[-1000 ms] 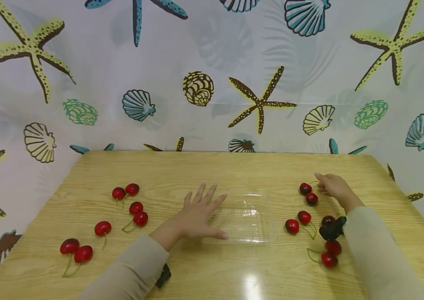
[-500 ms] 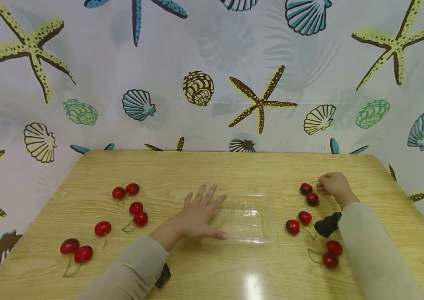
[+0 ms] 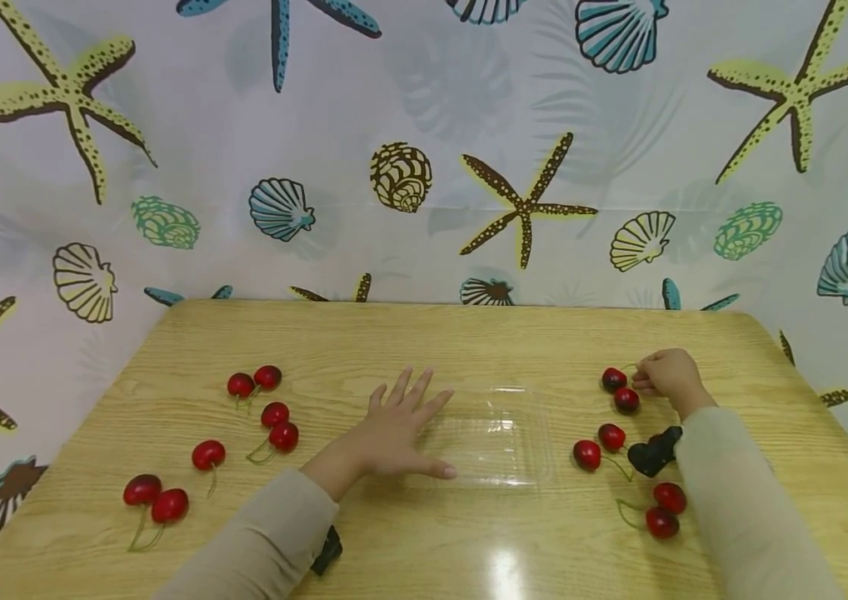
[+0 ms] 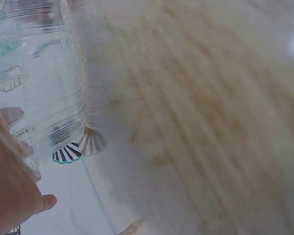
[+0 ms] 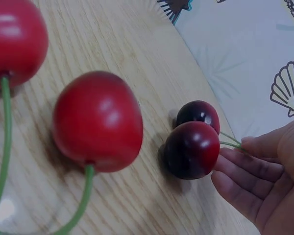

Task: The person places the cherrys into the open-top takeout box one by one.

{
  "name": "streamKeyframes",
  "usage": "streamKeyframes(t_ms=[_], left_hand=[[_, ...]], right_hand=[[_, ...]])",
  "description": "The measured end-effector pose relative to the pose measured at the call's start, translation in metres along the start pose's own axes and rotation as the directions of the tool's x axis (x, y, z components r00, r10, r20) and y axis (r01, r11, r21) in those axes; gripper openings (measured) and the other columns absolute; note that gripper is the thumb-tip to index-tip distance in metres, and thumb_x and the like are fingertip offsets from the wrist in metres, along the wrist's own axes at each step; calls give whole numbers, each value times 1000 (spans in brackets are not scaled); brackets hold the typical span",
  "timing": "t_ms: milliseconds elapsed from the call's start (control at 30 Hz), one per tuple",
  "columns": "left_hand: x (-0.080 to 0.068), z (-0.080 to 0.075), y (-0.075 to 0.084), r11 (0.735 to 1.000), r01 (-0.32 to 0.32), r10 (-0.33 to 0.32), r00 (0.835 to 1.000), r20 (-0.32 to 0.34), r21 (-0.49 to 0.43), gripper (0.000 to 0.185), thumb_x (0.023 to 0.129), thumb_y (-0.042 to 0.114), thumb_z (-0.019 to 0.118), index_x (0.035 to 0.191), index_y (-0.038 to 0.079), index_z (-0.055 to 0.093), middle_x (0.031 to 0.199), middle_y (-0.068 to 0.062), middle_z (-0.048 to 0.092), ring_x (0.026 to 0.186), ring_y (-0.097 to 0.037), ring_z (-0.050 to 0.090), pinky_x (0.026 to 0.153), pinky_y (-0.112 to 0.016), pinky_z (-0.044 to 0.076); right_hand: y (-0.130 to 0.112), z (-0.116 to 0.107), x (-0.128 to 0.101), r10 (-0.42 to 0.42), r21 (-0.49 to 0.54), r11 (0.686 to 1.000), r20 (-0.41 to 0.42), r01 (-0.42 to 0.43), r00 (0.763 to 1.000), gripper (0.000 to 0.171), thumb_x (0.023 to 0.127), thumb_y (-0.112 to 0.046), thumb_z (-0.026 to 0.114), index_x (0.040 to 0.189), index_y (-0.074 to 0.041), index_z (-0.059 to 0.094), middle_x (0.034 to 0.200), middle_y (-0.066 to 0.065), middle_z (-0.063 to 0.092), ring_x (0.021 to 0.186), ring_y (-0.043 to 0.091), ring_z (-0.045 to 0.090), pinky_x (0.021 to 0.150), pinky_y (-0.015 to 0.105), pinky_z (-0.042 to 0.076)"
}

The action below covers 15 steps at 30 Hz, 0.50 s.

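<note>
My left hand (image 3: 397, 429) lies with spread, straight fingers at the left side of a clear plastic box (image 3: 544, 437). In the left wrist view, the box's transparent ribbed wall (image 4: 49, 93) stands beside that hand. My right hand (image 3: 670, 379) pinches the green stems (image 5: 229, 142) of a pair of dark red cherries between thumb and finger. One cherry (image 5: 192, 150) of this pair sits in front of the other (image 5: 200, 115), both apparently still against the table. Nearer the right wrist lies another joined pair, with one bright red cherry (image 5: 98, 122) large in view.
On the left of the wooden table (image 3: 394, 333) lie several red cherries (image 3: 208, 454), mostly in stemmed pairs. To the right, more pairs (image 3: 586, 455) lie near my forearm, one partly hidden by the black wrist camera (image 3: 654, 452). A shell-patterned cloth (image 3: 349, 108) hangs behind.
My right hand has closed its thumb and fingers on the stems of the far right cherry pair. The left hand and the box have stayed in place.
</note>
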<state>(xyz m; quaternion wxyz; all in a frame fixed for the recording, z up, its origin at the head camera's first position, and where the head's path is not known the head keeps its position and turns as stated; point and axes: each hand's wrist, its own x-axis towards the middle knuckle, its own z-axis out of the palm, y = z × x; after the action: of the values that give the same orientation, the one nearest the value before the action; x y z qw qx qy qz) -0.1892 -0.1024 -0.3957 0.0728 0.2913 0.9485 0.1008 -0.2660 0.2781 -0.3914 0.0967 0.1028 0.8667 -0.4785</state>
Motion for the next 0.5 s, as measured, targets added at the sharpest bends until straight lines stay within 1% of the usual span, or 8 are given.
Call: streamKeyframes(t_ms=[67, 167, 233, 333, 433, 500], left_hand=[[0, 0, -1, 1000, 0, 0, 1000, -3, 4, 99, 63, 75, 45, 140, 22, 13, 143, -12, -5, 127, -31, -13, 93, -58, 4], [1, 0, -1, 1000, 0, 0, 1000, -6, 4, 99, 63, 75, 46, 140, 22, 13, 143, -12, -4, 127, -33, -10, 93, -58, 4], [1, 0, -1, 1000, 0, 0, 1000, -6, 6, 99, 63, 75, 46, 140, 21, 13, 143, -11, -5, 127, -33, -9, 93, -58, 5], [1, 0, -1, 1000, 4, -4, 1000, -1, -1, 99, 63, 75, 46, 140, 22, 13, 143, -10, -5, 127, -31, -10, 93, -58, 4], [1, -1, -1, 1000, 4, -4, 1000, -1, -7, 99, 63, 75, 46, 140, 21, 14, 143, -10, -4, 127, -31, -10, 94, -57, 5], [0, 0, -1, 1000, 2, -2, 1000, -5, -11, 99, 62, 75, 46, 140, 21, 15, 143, -10, -3, 127, -32, -8, 93, -57, 6]], right_hand=[[0, 0, -2, -3, 12, 1000, 6, 3, 1000, 33, 89, -5, 38, 109, 21, 44, 69, 4, 59, 62, 10, 59, 63, 28, 49], [1, 0, -3, 4, 40, 999, -1, -4, 1000, 33, 90, -5, 37, 110, 21, 43, 69, 4, 59, 61, 8, 58, 63, 27, 49], [1, 0, -5, 11, 56, 998, -11, -11, 1000, 33, 90, -5, 37, 111, 21, 43, 72, 5, 60, 61, 7, 58, 64, 26, 49], [0, 1, -9, 19, 73, 997, -20, -17, 1000, 34, 91, -6, 37, 112, 21, 41, 78, 9, 60, 62, 6, 58, 65, 26, 48], [2, 1, -11, 11, 85, 996, -28, -9, 1000, 35, 91, -7, 37, 114, 20, 40, 86, 16, 59, 64, 8, 59, 66, 26, 48], [5, 0, -11, -3, 113, 994, -31, 6, 1000, 36, 91, -8, 40, 113, 20, 41, 87, 17, 59, 64, 8, 59, 65, 26, 48]])
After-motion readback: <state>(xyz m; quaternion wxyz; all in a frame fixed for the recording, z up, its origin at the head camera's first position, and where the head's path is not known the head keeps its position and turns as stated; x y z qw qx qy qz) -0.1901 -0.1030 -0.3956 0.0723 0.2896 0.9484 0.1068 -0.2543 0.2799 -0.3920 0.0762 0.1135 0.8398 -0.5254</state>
